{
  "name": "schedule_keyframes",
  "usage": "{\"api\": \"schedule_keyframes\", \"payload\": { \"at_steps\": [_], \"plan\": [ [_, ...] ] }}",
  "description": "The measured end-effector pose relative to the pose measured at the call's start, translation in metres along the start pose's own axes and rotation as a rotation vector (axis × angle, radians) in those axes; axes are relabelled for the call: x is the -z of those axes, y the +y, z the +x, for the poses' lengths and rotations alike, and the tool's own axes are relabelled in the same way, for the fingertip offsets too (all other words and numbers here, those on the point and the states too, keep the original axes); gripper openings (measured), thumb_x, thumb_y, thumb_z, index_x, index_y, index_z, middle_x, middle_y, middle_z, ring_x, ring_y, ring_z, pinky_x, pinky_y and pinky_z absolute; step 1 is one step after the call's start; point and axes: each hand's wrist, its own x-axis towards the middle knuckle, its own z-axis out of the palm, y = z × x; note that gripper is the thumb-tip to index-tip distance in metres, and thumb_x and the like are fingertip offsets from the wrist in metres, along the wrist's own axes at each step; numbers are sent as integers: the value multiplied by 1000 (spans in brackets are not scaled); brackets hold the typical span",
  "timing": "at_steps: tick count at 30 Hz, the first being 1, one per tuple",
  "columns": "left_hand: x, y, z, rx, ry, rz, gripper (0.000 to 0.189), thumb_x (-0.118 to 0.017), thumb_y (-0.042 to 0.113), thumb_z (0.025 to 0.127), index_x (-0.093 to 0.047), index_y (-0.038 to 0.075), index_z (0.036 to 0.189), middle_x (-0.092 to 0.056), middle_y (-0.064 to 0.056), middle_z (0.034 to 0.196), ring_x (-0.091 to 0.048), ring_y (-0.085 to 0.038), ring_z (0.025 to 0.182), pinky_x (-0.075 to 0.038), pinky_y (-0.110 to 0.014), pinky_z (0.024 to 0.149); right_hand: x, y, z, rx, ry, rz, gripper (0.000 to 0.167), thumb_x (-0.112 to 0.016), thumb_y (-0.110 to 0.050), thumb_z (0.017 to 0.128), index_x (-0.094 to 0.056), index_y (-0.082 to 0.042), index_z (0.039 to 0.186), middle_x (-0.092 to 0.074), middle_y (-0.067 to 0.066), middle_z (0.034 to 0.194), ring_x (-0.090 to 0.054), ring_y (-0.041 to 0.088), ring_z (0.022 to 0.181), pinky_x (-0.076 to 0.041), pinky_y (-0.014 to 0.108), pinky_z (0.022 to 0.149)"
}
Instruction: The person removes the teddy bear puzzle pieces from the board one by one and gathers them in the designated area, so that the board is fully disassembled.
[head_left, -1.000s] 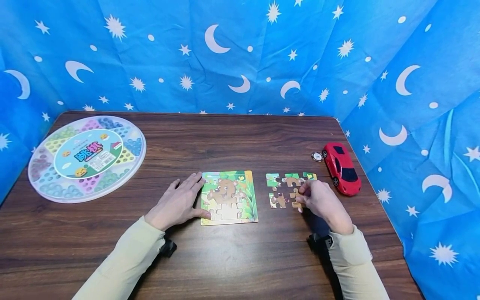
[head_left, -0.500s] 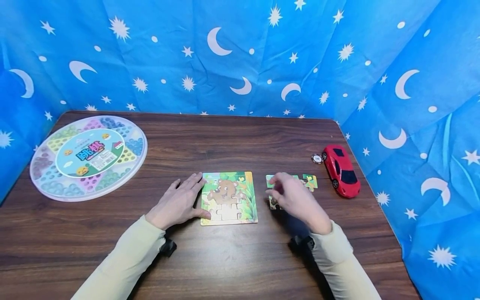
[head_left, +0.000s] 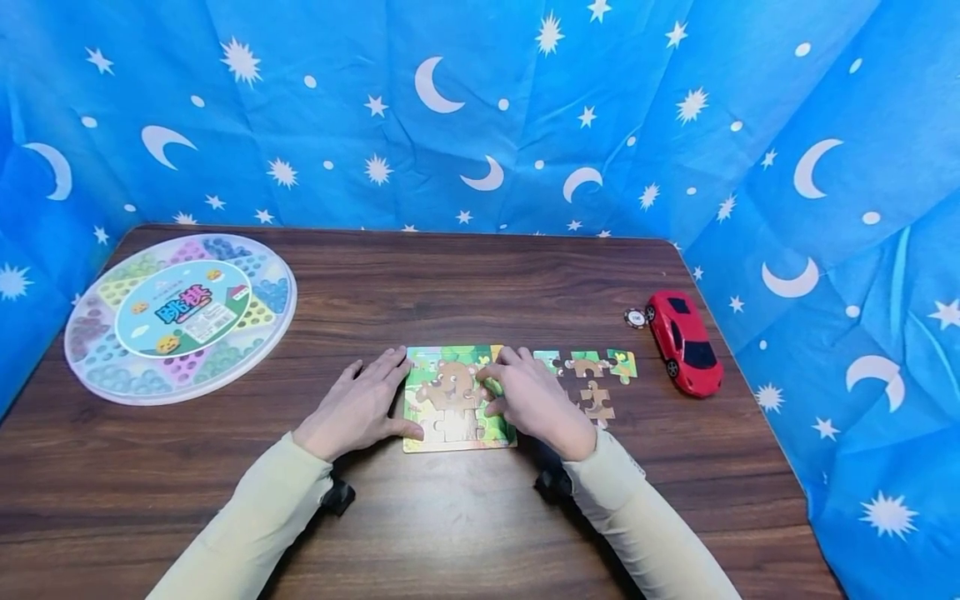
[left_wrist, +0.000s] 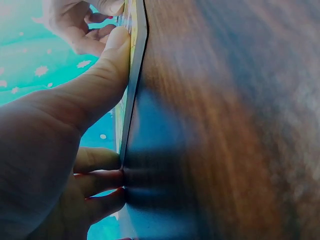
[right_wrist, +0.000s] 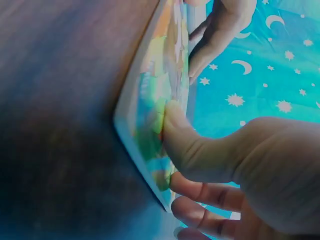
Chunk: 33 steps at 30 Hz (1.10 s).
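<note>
A bear jigsaw puzzle (head_left: 453,396) lies flat in a shallow square tray on the table. My left hand (head_left: 358,408) rests against its left side, fingers extended along the edge and thumb at the lower left corner. Over the right part of the puzzle is my right hand (head_left: 536,400), index finger and thumb bent down to the picture. The right wrist view shows the right thumb (right_wrist: 187,142) touching the puzzle's face, other fingers near the tray's edge; whether a piece is pinched is unclear. Several loose puzzle pieces (head_left: 597,402) lie right of the tray, some partly hidden by that hand.
A red toy car (head_left: 684,340) stands at the right of the table, with a poker chip (head_left: 635,317) beside it. A round Chinese checkers set (head_left: 183,315) lies at the far left. A blue star-and-moon cloth (head_left: 480,108) hangs behind the dark wooden table (head_left: 457,275).
My right hand has moved left from the loose puzzle pieces to the right side of the puzzle, uncovering pieces it hid. My left hand has stayed in place.
</note>
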Motion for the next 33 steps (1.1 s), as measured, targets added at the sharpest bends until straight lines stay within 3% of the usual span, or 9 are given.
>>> {"api": "schedule_keyframes", "payload": {
  "at_steps": [8,14,17,26,31,33],
  "plan": [
    [0,-1,-1,4,4,-9,103,-66,69,75,-40,0,147,-28,-18,156,-26,-30,144,-28,-60,108,3,0,12,-57,-103,51,35,-84,-21,76,-67,-19,106,-56,-2,100,-42,22,87,-39,35,75],
    [0,-1,-1,-1,-5,-16,103,-65,69,76,-39,0,148,-27,-18,156,-25,-30,144,-27,-61,108,4,0,13,-75,-122,77,34,-83,-12,77,-65,-19,106,-55,-3,98,-41,22,88,-37,35,75],
    [1,-1,0,-1,-2,-18,102,-66,68,76,-39,0,147,-27,-18,156,-26,-30,144,-27,-61,108,3,-1,13,-84,-97,74,35,-83,-9,76,-65,-20,104,-53,-3,95,-40,21,87,-37,33,73],
    [3,1,1,10,-14,-7,102,-66,68,76,-40,0,147,-27,-18,156,-26,-31,144,-27,-61,108,-6,-7,4,-48,82,107,25,-80,-10,80,-63,-15,98,-48,2,89,-43,18,72,-38,30,60],
    [3,1,2,13,-30,-5,102,-65,69,77,-38,1,148,-26,-17,157,-25,-30,144,-26,-60,109,-6,-10,-2,-56,101,140,24,-76,-6,83,-62,-15,100,-43,1,91,-46,11,60,-35,24,45],
    [3,1,2,14,-32,-4,102,-65,69,77,-38,1,148,-26,-17,157,-25,-30,144,-26,-60,109,-6,-10,-3,-36,116,138,24,-77,-6,83,-63,-15,101,-45,1,92,-48,12,60,-37,24,45]
  ]
}}
